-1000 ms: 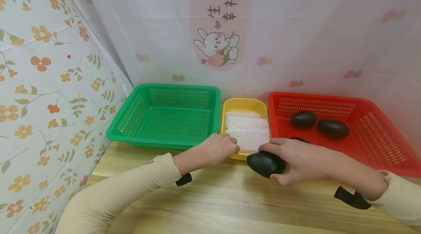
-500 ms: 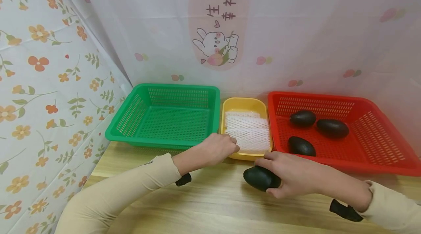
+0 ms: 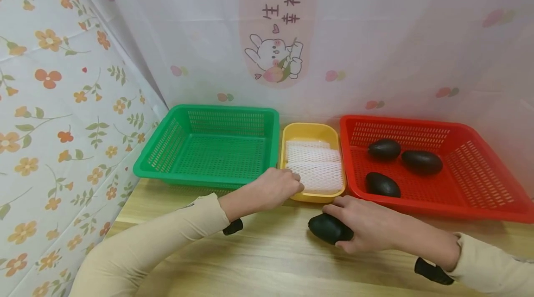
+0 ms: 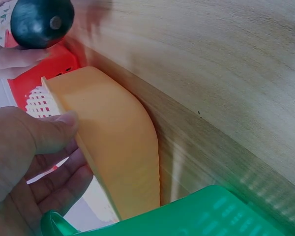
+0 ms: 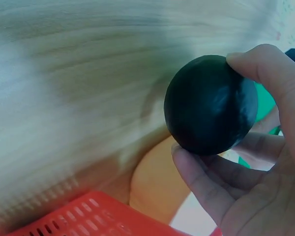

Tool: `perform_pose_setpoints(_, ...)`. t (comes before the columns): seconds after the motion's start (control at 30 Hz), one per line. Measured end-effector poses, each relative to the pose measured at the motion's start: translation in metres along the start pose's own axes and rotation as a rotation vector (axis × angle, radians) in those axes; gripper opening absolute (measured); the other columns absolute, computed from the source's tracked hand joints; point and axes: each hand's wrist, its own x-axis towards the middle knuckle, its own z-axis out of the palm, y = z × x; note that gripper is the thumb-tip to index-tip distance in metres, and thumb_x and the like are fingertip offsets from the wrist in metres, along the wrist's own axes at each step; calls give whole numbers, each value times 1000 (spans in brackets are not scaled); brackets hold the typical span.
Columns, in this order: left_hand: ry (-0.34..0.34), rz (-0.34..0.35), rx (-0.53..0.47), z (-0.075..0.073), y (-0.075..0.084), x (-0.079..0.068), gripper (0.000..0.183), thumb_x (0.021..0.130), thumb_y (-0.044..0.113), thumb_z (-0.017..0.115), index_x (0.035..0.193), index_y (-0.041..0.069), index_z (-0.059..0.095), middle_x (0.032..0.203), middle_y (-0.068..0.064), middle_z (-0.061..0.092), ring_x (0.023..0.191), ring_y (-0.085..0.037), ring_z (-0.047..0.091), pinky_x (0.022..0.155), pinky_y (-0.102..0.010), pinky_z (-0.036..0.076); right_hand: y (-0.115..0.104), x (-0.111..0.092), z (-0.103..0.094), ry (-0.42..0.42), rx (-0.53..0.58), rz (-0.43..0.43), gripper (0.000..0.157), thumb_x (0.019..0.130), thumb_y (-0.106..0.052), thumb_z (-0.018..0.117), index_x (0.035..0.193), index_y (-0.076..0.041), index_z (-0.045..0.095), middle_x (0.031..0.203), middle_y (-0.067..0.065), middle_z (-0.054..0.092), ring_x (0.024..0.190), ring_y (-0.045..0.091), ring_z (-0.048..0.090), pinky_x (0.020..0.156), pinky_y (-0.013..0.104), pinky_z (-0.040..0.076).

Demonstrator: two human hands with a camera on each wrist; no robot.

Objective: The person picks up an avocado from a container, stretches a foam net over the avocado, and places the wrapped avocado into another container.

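My right hand point(image 3: 371, 225) grips a dark green avocado point(image 3: 329, 228) just in front of the yellow tray. In the right wrist view, the thumb and fingers lie on opposite sides of the avocado point(image 5: 211, 105). My left hand point(image 3: 277, 188) is at the front left corner of the yellow tray point(image 3: 312, 199), its fingers loosely bent. Seen from the left wrist, the left thumb and fingers overlap the tray's rim point(image 4: 103, 142); whether they touch it I cannot tell. White foam net sleeves point(image 3: 314, 174) lie in the tray.
On the right stands a red basket point(image 3: 467, 209) with three avocados point(image 3: 383, 185) in it. A green basket point(image 3: 167, 175) stands to the left of the tray. Behind them hangs a printed cloth point(image 3: 375, 56). The wooden tabletop point(image 3: 250, 260) spreads in front.
My right hand has brought the avocado down and towards me, away from the red basket's edge, uncovering an avocado inside. The left hand has stayed in place.
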Motion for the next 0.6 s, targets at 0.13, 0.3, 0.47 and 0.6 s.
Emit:
perform_pose_setpoints(0.13, 3, 3, 2, 0, -1, 0, 18, 97, 4, 67, 101, 20, 74, 82, 5, 55, 74, -12, 51, 54, -25, 46, 2, 0, 5, -1, -20, -5, 65, 78, -39, 87, 128, -5, 64, 109, 2, 59, 90, 13, 56, 77, 34, 53)
perform_pose_setpoints(0.3, -7, 4, 5, 0, -1, 0, 18, 98, 5, 66, 101, 21, 74, 83, 5, 55, 75, -12, 51, 54, -26, 46, 6, 1, 11, -15, -35, 4, 65, 78, -40, 87, 128, -5, 64, 109, 2, 59, 90, 14, 56, 79, 36, 53)
perform_pose_setpoints(0.47, -17, 6, -1, -2, -1, -1, 19, 99, 5, 65, 102, 21, 74, 85, 5, 56, 76, -12, 52, 55, -26, 47, 6, 1, 12, -33, -38, 11, 64, 79, -41, 87, 127, -5, 65, 110, 3, 60, 93, 15, 58, 82, 38, 53)
perform_pose_setpoints(0.6, -15, 9, -4, -2, -1, -1, 18, 99, 5, 66, 102, 21, 75, 84, 5, 55, 75, -12, 51, 54, -25, 46, 6, 1, 11, -51, -22, 18, 64, 79, -39, 87, 128, -5, 64, 111, 4, 61, 95, 17, 59, 84, 40, 53)
